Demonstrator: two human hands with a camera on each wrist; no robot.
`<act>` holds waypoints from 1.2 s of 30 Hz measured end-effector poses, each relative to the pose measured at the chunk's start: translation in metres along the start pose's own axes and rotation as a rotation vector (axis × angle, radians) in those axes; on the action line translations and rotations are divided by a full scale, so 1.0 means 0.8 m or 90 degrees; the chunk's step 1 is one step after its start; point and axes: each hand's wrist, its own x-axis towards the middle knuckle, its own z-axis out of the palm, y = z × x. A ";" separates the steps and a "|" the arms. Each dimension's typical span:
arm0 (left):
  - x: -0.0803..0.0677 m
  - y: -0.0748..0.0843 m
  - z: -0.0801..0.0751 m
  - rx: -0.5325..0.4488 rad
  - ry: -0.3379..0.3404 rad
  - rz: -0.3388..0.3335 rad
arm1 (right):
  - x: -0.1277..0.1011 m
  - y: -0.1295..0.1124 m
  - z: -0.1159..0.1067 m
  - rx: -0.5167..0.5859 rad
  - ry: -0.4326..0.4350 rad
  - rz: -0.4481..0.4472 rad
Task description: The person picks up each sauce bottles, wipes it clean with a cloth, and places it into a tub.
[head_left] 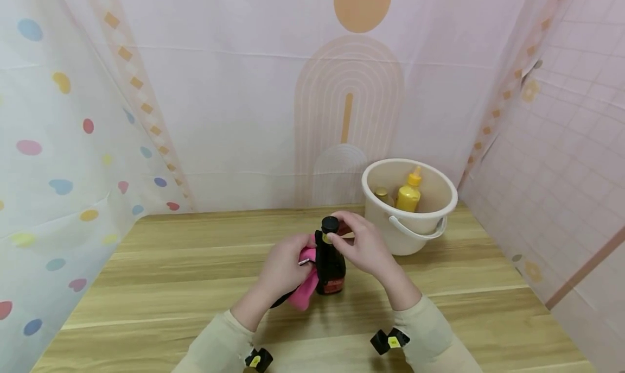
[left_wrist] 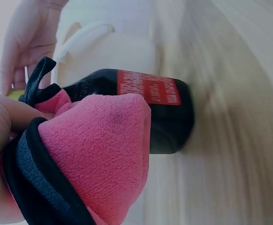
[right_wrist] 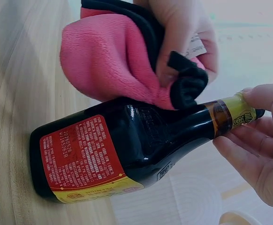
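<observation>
A dark sauce bottle (head_left: 332, 270) with a black cap, a yellow neck band and a red label (right_wrist: 75, 154) stands upright over the table. My right hand (head_left: 365, 247) pinches its neck just below the cap, thumb on the near side. On the left, my left hand (head_left: 284, 265) grips a bunched pink cloth (head_left: 305, 296) with black edging. In the left wrist view the fuzzy folds of the cloth (left_wrist: 99, 145) overlap the bottle. The right wrist view shows the cloth against the bottle's shoulder and a white tag (right_wrist: 196, 48) beside the left fingers.
Behind and right of the bottle stands a cream bucket (head_left: 402, 240) with its handle folded down in front. Inside it are a yellow squeeze bottle (head_left: 408, 196) and a container with a gold cap (head_left: 381, 191). Patterned curtains (head_left: 234, 118) border the wooden table (head_left: 180, 264).
</observation>
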 end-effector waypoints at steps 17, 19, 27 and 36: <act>-0.020 -0.020 0.013 -0.052 0.021 -0.086 | 0.000 0.000 0.005 -0.007 0.001 0.008; -0.021 -0.024 0.014 -0.052 0.023 -0.093 | 0.000 0.000 0.004 -0.008 0.001 0.008; -0.027 -0.026 0.016 -0.043 0.021 -0.095 | 0.000 -0.001 0.004 -0.009 0.002 0.009; -0.033 -0.035 0.026 -0.021 0.005 -0.101 | 0.000 -0.002 0.001 -0.014 -0.004 0.016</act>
